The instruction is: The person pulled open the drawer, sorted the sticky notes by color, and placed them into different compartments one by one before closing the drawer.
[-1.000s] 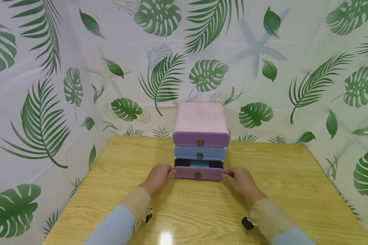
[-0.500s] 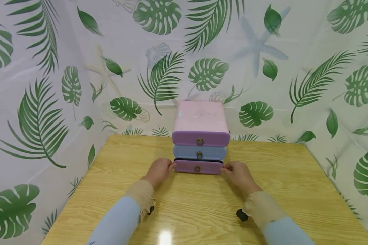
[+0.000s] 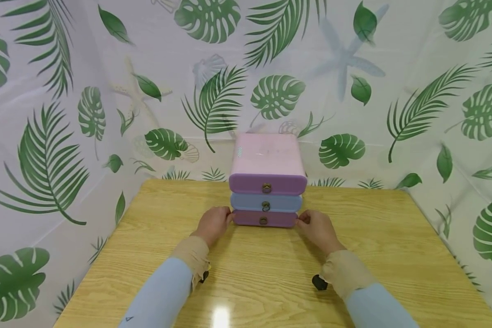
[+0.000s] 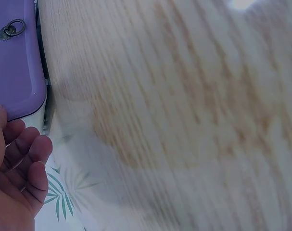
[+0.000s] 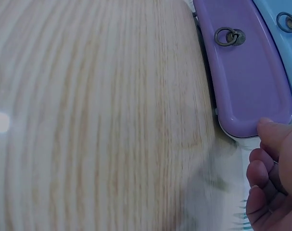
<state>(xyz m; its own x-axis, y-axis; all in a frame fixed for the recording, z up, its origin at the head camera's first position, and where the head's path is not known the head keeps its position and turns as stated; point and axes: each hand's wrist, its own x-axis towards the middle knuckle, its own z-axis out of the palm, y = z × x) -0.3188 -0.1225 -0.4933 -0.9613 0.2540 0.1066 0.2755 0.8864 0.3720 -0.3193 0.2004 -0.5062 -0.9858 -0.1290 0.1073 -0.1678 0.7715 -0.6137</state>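
Observation:
A small pink chest of drawers [image 3: 268,152] stands at the back of the table, with a purple top drawer [image 3: 246,183], a blue middle drawer [image 3: 248,202] and a purple bottom drawer [image 3: 243,218]. All three fronts look flush. My left hand [image 3: 214,224] holds the left end of the bottom drawer, thumb on its front edge and fingers bent beside it. At the other end my right hand [image 3: 318,229] does likewise; the right wrist view shows its thumb on the purple front [image 5: 254,82]. Each drawer carries a metal ring pull [image 4: 12,30].
The chest rests on a wood-grain table [image 3: 262,273] close to a leaf-print cloth backdrop [image 3: 168,114]. More of that cloth rises along the left and right sides. A light glare [image 3: 221,316] shows near the front.
The bottom drawer has slid back into the chest, hiding the dark and blue contents seen a second ago. Both hands moved away from me with it, keeping hold of its ends.

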